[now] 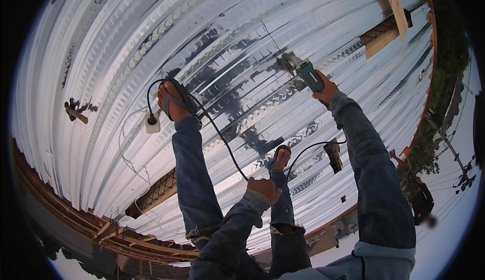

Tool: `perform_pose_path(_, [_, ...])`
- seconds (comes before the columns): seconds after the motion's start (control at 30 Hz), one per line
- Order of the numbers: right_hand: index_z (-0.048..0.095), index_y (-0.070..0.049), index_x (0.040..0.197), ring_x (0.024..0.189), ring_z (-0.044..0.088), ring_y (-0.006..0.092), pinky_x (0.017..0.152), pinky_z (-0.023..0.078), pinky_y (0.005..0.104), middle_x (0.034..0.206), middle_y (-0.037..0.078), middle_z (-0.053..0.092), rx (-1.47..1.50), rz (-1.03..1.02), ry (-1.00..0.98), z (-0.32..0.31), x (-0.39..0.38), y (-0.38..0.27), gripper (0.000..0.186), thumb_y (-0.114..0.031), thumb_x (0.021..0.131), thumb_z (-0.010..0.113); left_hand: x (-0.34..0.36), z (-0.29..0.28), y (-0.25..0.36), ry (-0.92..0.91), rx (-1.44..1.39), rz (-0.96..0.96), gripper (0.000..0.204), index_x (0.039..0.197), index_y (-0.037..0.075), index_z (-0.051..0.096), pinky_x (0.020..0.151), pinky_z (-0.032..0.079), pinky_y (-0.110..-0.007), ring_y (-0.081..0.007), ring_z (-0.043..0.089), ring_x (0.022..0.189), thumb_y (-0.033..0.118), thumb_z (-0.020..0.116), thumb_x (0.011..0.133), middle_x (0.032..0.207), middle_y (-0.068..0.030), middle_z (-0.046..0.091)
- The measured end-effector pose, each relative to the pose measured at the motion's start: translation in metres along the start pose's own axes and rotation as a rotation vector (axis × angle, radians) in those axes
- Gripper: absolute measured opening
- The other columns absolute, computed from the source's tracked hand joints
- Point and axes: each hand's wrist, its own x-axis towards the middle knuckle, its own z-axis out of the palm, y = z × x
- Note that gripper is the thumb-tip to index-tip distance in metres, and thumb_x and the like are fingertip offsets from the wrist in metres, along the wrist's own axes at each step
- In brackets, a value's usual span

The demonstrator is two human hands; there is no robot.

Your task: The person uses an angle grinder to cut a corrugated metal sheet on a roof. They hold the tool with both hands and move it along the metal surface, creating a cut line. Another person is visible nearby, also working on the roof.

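My right fingers [321, 94] are wrapped round the green angle grinder [309, 77], right of centre, far side, over ribbed metal sheets [111, 78]. Left fingers [261, 185] grip black cable [221, 134], nearer me. White socket [152, 125] left, beside my sandalled foot [177, 108]; hammer [79, 116] farther left.

Wooden-handled hammer [78, 115] lying left; plank [394, 6] upper right; greenery [447, 37] beyond.

Reaching forward with the right arm [366, 153], almost straight, with the right grip [326, 87] curled around; bending the left arm [230, 237] lower down, with the left grip [263, 189] folded fist-like.
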Motion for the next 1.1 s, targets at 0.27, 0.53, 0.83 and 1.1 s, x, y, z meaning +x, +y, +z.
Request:
perform_pose_path(0.27, [0.021,-0.027,0.146,0.099,0.062,0.0362,0.087,0.049,0.0411,0.111,0.021,0.062,-0.046,0.018,-0.007,0.001,0.001,0.001,0.103,-0.025,0.060,0.079,-0.001,-0.003,0.000,0.004,-0.009,0.002,0.043,0.073,0.012,0.070,0.079,0.041,-0.047,-0.0275,0.064,0.072,0.048,0.051,0.086,0.072,-0.0082,0.066])
perform_pose_path(0.53, [0.021,-0.027,0.146,0.100,0.061,0.0362,0.088,0.049,0.0410,0.112,0.021,0.062,-0.016,-0.007,0.002,0.003,0.003,0.003,0.104,-0.024,0.060,0.080,0.001,-0.002,0.001,-0.033,0.014,0.003,0.042,0.074,0.013,0.070,0.076,0.040,-0.046,-0.0265,0.065,0.072,0.048,0.051,0.086,0.073,-0.0079,0.067])
perform_pose_path(0.83, [0.022,-0.025,0.146,0.102,0.060,0.0362,0.088,0.048,0.0409,0.114,0.021,0.060,0.049,-0.069,0.044,0.003,0.011,-0.003,0.103,-0.022,0.061,0.080,-0.001,0.001,-0.001,-0.013,0.024,0.000,0.042,0.075,0.012,0.070,0.077,0.040,-0.046,-0.0273,0.065,0.073,0.049,0.052,0.085,0.074,-0.0081,0.067])
perform_pose_path(1.1, [0.023,-0.021,0.146,0.102,0.060,0.0345,0.089,0.047,0.0394,0.115,0.020,0.060,0.089,-0.076,0.052,0.003,0.011,-0.009,0.103,-0.019,0.060,0.081,-0.003,-0.003,0.001,-0.023,0.020,-0.011,0.043,0.076,0.011,0.070,0.076,0.041,-0.045,-0.0276,0.065,0.075,0.048,0.052,0.085,0.075,-0.0078,0.067])
